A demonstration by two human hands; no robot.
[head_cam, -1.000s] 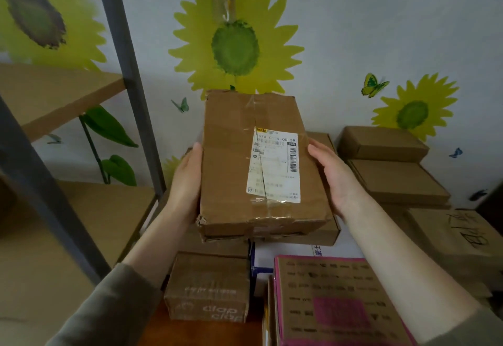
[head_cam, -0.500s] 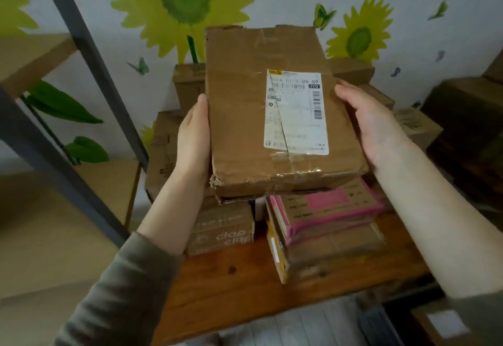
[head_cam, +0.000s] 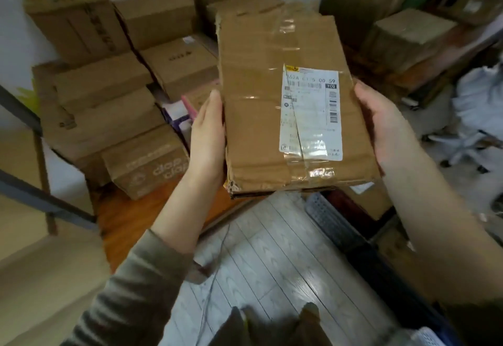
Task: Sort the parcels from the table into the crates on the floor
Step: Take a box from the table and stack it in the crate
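I hold a flat brown cardboard parcel (head_cam: 261, 117) with a white shipping label in the air in front of me, above the table's front edge. My left hand (head_cam: 206, 138) grips its left side and my right hand (head_cam: 381, 128) grips its right side, thumbs on the edges and fingers hidden underneath. Behind it the wooden table (head_cam: 130, 217) carries several stacked cardboard parcels, among them one printed "clap" (head_cam: 147, 163). A dark crate (head_cam: 386, 272) with a perforated grey rim stands on the floor at the lower right, partly hidden by my right arm.
A metal shelf frame (head_cam: 35, 196) with pale boards stands at the left. More cardboard boxes (head_cam: 408, 32) sit on a second surface at the upper right. A white bundle (head_cam: 479, 106) on a wheeled base is at the far right. Grey plank floor (head_cam: 266, 258) lies below.
The view has tipped downward from the wall to the table, floor and crate. The parcel stays in both hands and has come back over the table's front edge.
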